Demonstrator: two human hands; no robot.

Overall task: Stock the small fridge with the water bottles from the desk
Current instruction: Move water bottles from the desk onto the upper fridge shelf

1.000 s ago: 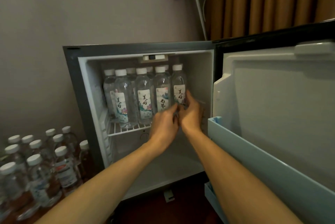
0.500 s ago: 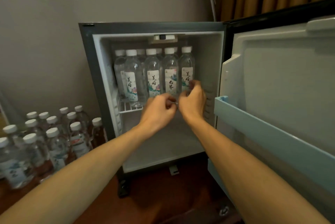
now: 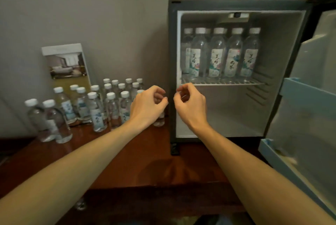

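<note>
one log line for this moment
left hand: empty | right hand: empty | fridge: door open | shelf bottles: upright | desk bottles: beside fridge

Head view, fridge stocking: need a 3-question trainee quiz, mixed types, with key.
1. True or false: the left hand and the right hand each hold a bottle.
2. Inside the fridge, the stocked bottles stand on: A) the wire shelf; B) the fridge floor; C) the door bin.
3. Fill in: the spare bottles on the desk stand to the ___ of the fridge.

Key: 1 false, both hands are empty with fingers loosely curled. 2 A. 3 left.
</note>
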